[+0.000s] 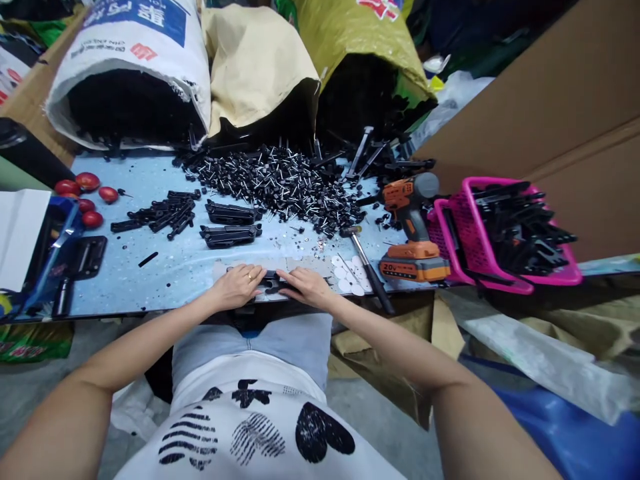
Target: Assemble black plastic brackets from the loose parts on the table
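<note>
At the table's front edge, my left hand (239, 287) and my right hand (306, 288) both have their fingers closed on a black plastic part (271, 283). The part lies low over a grey and white work patch (295, 264), and its ends are hidden under my fingers. Just beyond my hands lie two long black plastic assemblies (231, 236), one behind the other. To their left is a small pile of black bars (173, 212). A hammer (367, 267) rests to the right of my right hand, with white round discs (345, 275) beside it.
A large heap of black-headed pins (280, 180) spreads across the back, before open sacks (135, 73). An orange cordless drill (413, 227) stands at right, beside a pink basket (467, 200) of black parts. Several red fruits (87, 181) and a blue bin (50, 260) are at left.
</note>
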`<state>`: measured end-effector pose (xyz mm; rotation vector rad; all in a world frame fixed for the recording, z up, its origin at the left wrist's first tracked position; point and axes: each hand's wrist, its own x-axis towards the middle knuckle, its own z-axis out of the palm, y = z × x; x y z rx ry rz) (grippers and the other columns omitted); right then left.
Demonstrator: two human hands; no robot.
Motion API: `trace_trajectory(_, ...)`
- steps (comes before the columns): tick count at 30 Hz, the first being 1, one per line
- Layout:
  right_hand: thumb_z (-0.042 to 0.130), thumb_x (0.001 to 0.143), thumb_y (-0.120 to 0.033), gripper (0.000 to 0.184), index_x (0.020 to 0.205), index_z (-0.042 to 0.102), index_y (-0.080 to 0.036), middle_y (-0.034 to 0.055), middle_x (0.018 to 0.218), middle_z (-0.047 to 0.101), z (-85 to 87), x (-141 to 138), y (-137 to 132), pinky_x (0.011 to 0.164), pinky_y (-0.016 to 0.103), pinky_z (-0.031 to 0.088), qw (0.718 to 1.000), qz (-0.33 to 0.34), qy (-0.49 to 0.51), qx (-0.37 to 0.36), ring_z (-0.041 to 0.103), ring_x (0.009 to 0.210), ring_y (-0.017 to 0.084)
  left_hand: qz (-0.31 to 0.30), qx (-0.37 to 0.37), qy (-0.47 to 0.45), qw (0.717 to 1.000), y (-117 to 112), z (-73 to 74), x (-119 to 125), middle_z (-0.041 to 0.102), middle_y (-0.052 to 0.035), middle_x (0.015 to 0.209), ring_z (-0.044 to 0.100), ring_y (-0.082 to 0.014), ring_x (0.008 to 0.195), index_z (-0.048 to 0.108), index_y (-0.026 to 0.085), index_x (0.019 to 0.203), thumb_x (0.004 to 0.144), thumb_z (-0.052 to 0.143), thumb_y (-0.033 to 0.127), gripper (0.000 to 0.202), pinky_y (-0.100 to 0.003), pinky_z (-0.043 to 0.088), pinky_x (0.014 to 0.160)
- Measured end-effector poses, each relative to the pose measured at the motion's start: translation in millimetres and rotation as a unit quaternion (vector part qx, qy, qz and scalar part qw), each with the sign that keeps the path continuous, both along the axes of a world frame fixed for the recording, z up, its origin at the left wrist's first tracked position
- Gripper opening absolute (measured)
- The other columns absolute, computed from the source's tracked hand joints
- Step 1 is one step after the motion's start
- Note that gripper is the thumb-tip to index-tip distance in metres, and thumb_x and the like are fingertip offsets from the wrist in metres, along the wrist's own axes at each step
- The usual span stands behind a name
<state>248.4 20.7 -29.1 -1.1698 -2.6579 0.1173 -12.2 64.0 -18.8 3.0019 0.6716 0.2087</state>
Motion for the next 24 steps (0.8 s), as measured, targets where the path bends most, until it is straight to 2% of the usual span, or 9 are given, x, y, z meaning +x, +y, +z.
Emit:
trace_trajectory(4, 0.036, 0.095, -0.045, 0.050, 0.135, 0.043, -0.016, 0.0063, 0.083, 0.061, 1.3, 5, 10, 0.067, 0.026, 0.041, 0.999, 0.044, -0.021, 0.008, 0.054, 0.077, 0.017, -0.012, -0.004, 0.005, 1.000, 2, 4.2, 3, 0.056, -0.0184, 0.119, 0.055, -0.0264, 0.107, 0.044, 0.007, 0.129, 0.093, 0.041, 0.030, 0.042, -0.039, 0.042, 0.089)
trace_trajectory(6, 0.036, 0.093, -0.052, 0.052, 0.128, 0.050, -0.016, 0.0077, 0.084, 0.062, 3.6, 10, 14, 0.065, 0.026, 0.039, 0.999, 0.016, -0.042, 0.013, 0.055, 0.077, 0.017, 0.000, -0.010, 0.011, 1.000, 5, 10.1, 5, 0.057, -0.0178, 0.117, 0.056, -0.0253, 0.103, 0.045, 0.008, 0.128, 0.093, 0.043, 0.032, 0.043, -0.037, 0.043, 0.085)
trace_trajectory(9, 0.036, 0.087, -0.065, 0.062, 0.093, 0.066, -0.011, 0.0102, 0.073, 0.061, 9.1, 14, 17, 0.060, 0.025, 0.034, 0.994, -0.075, -0.072, 0.011, 0.054, 0.070, 0.018, 0.066, -0.039, 0.020, 0.997, 9, 23.4, 8, 0.062, -0.0140, 0.104, 0.058, -0.0231, 0.094, 0.052, 0.010, 0.121, 0.092, 0.042, 0.038, 0.041, -0.033, 0.043, 0.078)
trace_trajectory(10, 0.035, 0.086, -0.067, 0.064, 0.081, 0.065, -0.011, 0.0100, 0.068, 0.060, 11.8, 14, 16, 0.058, 0.025, 0.032, 0.994, -0.085, -0.074, 0.006, 0.053, 0.066, 0.017, 0.088, -0.060, 0.017, 0.994, 10, 28.1, 9, 0.064, -0.0114, 0.097, 0.059, -0.0218, 0.090, 0.057, 0.012, 0.114, 0.093, 0.040, 0.038, 0.037, -0.031, 0.043, 0.076)
trace_trajectory(12, 0.029, 0.087, -0.068, 0.066, 0.068, 0.061, -0.013, 0.0080, 0.062, 0.058, 19.3, 11, 13, 0.056, 0.025, 0.029, 0.997, -0.056, -0.057, -0.005, 0.051, 0.061, 0.015, 0.109, -0.112, 0.002, 0.988, 11, 36.0, 8, 0.064, -0.0064, 0.083, 0.059, -0.0185, 0.082, 0.064, 0.018, 0.094, 0.096, 0.032, 0.034, 0.036, -0.028, 0.043, 0.071)
trace_trajectory(15, 0.024, 0.090, -0.064, 0.064, 0.066, 0.058, -0.015, 0.0047, 0.059, 0.055, 36.0, 2, 4, 0.054, 0.025, 0.027, 1.000, 0.009, -0.010, -0.007, 0.049, 0.056, 0.013, 0.124, -0.135, -0.030, 0.983, 8, 40.1, 4, 0.064, -0.0047, 0.073, 0.060, -0.0158, 0.073, 0.063, 0.018, 0.075, 0.097, 0.026, 0.032, 0.045, -0.026, 0.041, 0.067)
trace_trajectory(18, 0.026, 0.090, -0.063, 0.062, 0.065, 0.056, -0.015, 0.0039, 0.058, 0.055, 55.5, -9, -2, 0.054, 0.026, 0.026, 1.000, 0.020, -0.012, 0.017, 0.049, 0.055, 0.013, 0.158, -0.071, -0.067, 0.983, 4, 36.4, -4, 0.063, -0.0070, 0.070, 0.059, -0.0165, 0.068, 0.061, 0.016, 0.071, 0.097, 0.027, 0.036, 0.047, -0.027, 0.041, 0.063)
trace_trajectory(22, 0.027, 0.088, -0.066, 0.062, 0.067, 0.055, -0.015, 0.0033, 0.057, 0.056, 74.0, -20, -6, 0.053, 0.026, 0.026, 0.998, 0.033, -0.036, 0.036, 0.051, 0.053, 0.012, 0.111, -0.030, -0.079, 0.990, -7, 36.2, -16, 0.062, -0.0058, 0.062, 0.059, -0.0162, 0.063, 0.059, 0.017, 0.066, 0.097, 0.026, 0.038, 0.049, -0.027, 0.040, 0.060)
trace_trajectory(24, 0.027, 0.087, -0.067, 0.063, 0.067, 0.056, -0.015, 0.0036, 0.058, 0.057, 78.0, -27, -8, 0.053, 0.025, 0.027, 0.998, 0.042, -0.046, 0.032, 0.053, 0.054, 0.013, 0.127, -0.023, -0.069, 0.989, -14, 40.8, -19, 0.062, -0.0055, 0.061, 0.059, -0.0161, 0.062, 0.059, 0.017, 0.065, 0.097, 0.027, 0.036, 0.049, -0.026, 0.040, 0.059)
